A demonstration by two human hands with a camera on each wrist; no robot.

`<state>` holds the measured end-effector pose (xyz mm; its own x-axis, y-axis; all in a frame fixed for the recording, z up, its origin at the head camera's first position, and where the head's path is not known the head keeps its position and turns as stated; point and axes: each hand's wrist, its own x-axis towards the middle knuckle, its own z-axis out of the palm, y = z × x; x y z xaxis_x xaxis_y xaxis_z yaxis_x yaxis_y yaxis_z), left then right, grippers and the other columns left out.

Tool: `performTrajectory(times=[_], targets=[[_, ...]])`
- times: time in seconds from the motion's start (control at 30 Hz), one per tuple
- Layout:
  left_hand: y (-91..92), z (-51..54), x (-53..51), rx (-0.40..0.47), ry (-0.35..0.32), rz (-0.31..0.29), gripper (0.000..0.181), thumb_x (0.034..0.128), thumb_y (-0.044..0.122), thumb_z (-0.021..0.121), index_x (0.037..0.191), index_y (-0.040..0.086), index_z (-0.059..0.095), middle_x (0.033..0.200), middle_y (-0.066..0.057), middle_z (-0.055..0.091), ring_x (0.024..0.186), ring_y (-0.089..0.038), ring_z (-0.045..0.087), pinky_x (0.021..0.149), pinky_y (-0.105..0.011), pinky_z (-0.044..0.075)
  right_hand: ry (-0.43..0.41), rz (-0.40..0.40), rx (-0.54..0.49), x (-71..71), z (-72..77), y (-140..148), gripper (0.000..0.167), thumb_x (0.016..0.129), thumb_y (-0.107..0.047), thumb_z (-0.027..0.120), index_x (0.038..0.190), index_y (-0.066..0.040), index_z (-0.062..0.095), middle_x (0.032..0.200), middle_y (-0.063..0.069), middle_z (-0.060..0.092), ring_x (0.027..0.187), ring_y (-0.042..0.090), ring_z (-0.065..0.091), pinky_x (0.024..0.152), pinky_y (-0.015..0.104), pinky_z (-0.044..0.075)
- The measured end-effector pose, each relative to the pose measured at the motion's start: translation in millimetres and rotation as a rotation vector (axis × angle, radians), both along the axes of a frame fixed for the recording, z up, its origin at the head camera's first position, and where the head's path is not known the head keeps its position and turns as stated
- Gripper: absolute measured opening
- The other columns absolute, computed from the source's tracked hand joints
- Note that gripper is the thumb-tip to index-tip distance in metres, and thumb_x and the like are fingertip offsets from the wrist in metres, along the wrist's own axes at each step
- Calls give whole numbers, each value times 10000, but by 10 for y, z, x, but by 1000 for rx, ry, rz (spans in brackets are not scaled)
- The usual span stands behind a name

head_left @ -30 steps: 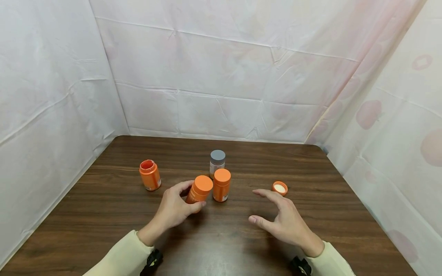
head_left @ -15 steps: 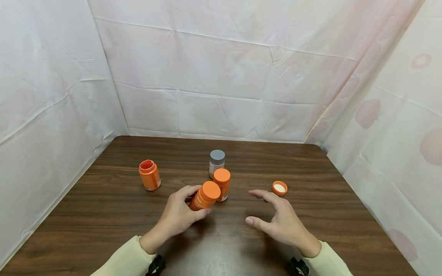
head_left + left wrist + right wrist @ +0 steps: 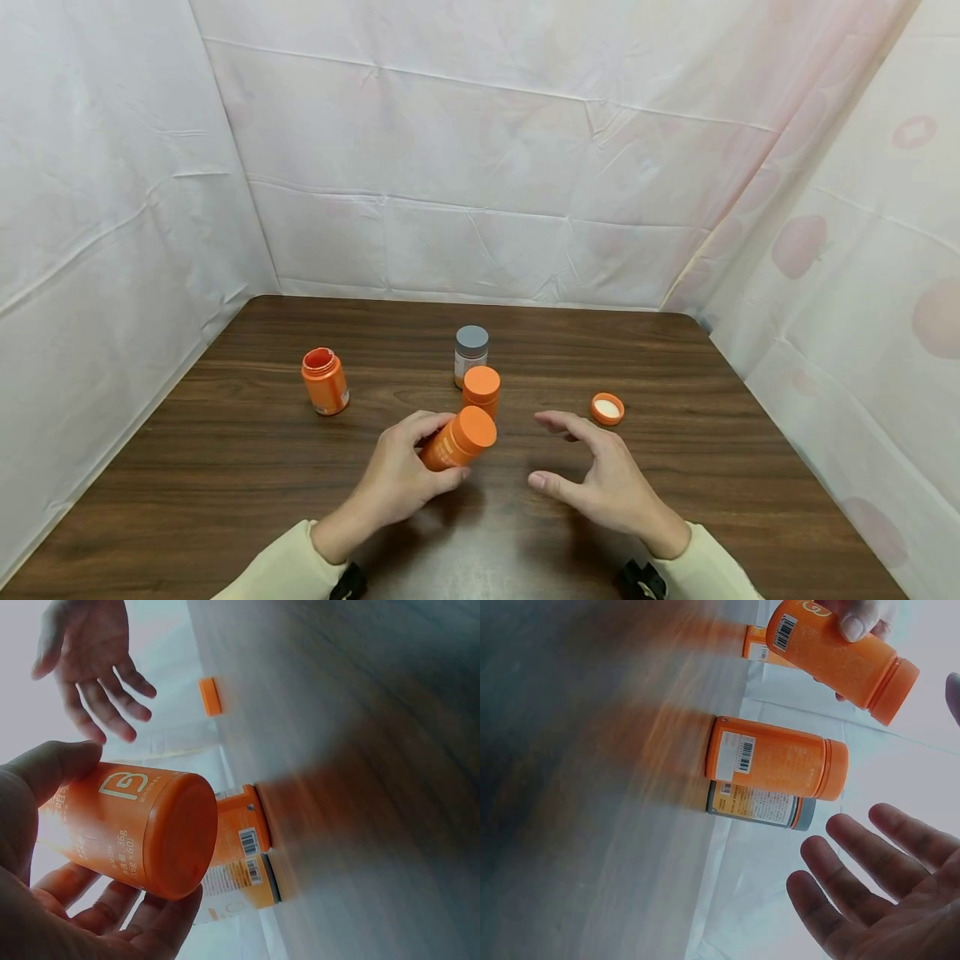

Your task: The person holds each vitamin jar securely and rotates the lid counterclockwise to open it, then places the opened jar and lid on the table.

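Observation:
My left hand [image 3: 401,475] grips an orange pill bottle [image 3: 459,439] with its cap on, held tilted to the right above the table; the left wrist view shows the bottle's flat base [image 3: 184,836] lifted off the wood. To its right, my right hand [image 3: 615,479] hovers with fingers spread and thumb apart, holding nothing. Behind the held bottle stands a second capped orange bottle [image 3: 482,387], partly hidden in the head view. Close behind that one is a grey-capped bottle [image 3: 472,354]. In the right wrist view the standing orange bottle [image 3: 776,757] shows its barcode label.
An uncapped orange bottle [image 3: 326,383] stands at the left of the dark wooden table [image 3: 187,467]. An orange cap [image 3: 607,409] lies inside-up beyond my right hand. White cloth [image 3: 480,167] hangs around the table's back and sides.
My left hand has moved right and nearer with the bottle, which now tilts more to the right and covers part of the standing orange one. My right hand has shifted slightly left.

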<state>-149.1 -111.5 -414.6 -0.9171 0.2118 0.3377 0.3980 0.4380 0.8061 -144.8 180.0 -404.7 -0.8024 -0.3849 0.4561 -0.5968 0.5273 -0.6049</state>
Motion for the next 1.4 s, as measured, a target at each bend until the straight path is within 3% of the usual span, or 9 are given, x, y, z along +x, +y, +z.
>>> performTrajectory(times=[0.53,1.17,1.4], targets=[[159,40,81,-50,19,-27,577,665,97,953,1184,227,737,1054,120,652,899,-92,622,794,-302,512,-35,15,-42,-10,-21,-54,655,813,-359,885,1390,-297,580,1295,-133,649,1164,91,617,930,386,512],[325,60,112,-68,26,-52,540,669,135,950,1166,201,749,1052,133,648,889,-100,589,785,-320,483,-36,39,-68,-2,-41,-108,653,800,-265,901,1378,-253,598,1265,-86,674,1105,108,621,902,341,518],[377,44,100,-99,42,-53,541,666,164,957,1166,194,753,1067,121,652,893,-106,576,774,-316,467,-34,46,-69,-5,-46,-121,630,827,-326,878,1383,-227,600,1252,-83,676,1072,134,627,893,328,515]])
